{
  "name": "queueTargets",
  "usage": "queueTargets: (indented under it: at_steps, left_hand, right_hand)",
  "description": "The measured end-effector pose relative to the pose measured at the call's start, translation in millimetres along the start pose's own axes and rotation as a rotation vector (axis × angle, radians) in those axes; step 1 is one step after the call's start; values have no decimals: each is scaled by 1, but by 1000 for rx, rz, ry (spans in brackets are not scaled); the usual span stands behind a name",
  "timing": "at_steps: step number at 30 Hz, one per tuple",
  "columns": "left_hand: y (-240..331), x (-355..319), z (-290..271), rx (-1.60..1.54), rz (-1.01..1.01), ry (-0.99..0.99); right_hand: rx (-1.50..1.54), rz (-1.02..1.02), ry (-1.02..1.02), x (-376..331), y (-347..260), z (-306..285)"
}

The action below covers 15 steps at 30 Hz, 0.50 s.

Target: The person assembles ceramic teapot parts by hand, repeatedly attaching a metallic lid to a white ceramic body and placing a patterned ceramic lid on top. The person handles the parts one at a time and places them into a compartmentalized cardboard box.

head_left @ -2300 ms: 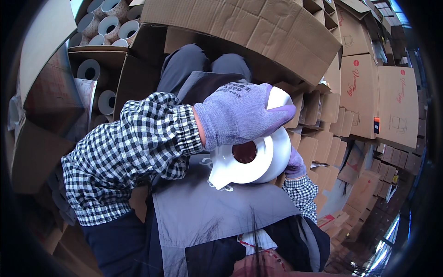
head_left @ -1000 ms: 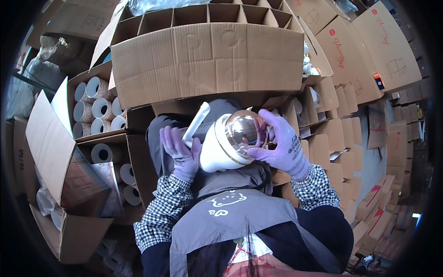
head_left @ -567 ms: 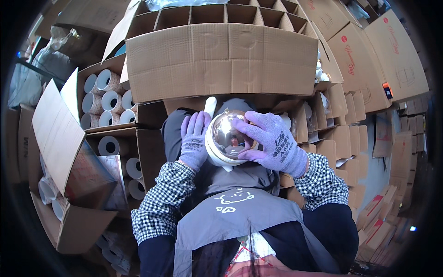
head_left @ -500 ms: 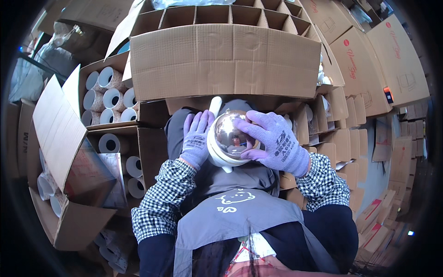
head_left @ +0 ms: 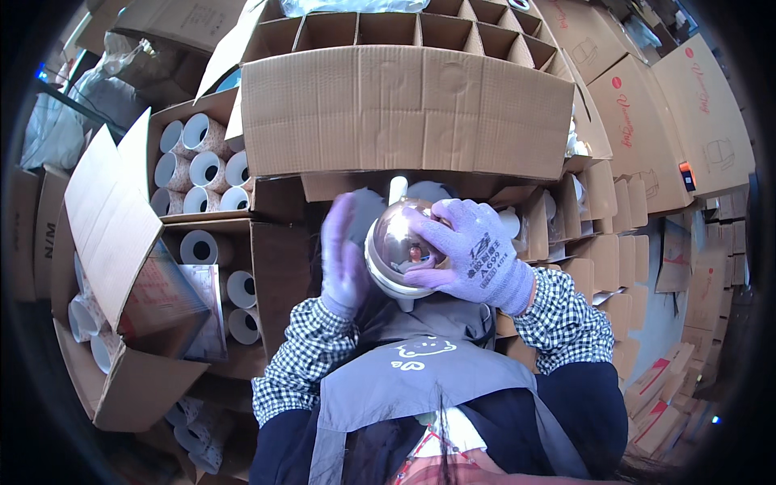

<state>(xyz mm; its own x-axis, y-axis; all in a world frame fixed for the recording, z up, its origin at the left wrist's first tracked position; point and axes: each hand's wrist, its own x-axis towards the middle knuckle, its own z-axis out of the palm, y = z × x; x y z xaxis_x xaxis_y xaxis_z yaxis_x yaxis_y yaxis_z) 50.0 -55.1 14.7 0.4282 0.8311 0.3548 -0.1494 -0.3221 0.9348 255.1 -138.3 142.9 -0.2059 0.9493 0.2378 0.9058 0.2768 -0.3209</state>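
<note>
On my lap sits a jug-like vessel with a shiny rose-gold dome (head_left: 398, 234), seen from above. A white rim rings the dome, and a white handle (head_left: 398, 189) sticks out on its far side. A small white stub shows at the near side. My right hand (head_left: 477, 255), in a lilac glove, grips the dome from the right with thumb and fingers spread over it. My left hand (head_left: 343, 259), gloved alike, is raised edge-on just left of the vessel, fingers stretched out, holding nothing. The lower body of the vessel is hidden.
A large carton with cardboard dividers (head_left: 408, 109) stands ahead. Open cartons at the left hold several white-lined cylinders (head_left: 206, 170), and a carton flap (head_left: 113, 234) juts up there. Divided cardboard (head_left: 590, 271) lies at the right, with printed cartons (head_left: 638, 129) behind it.
My left hand has come off the vessel's left side and turned edge-on. The vessel has shifted slightly and its handle now points more straight ahead. My right hand stays on the dome.
</note>
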Motion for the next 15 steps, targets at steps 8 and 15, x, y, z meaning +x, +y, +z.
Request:
queueTargets:
  at_steps: [8, 15]
  left_hand:
    - [3, 0, 11, -137, -58, -178]
    - [-13, 7, 3, -19, 26, -290]
  right_hand:
    - [-21, 29, 62, 2, -16, 10]
    - [-78, 5, 32, -1, -15, -17]
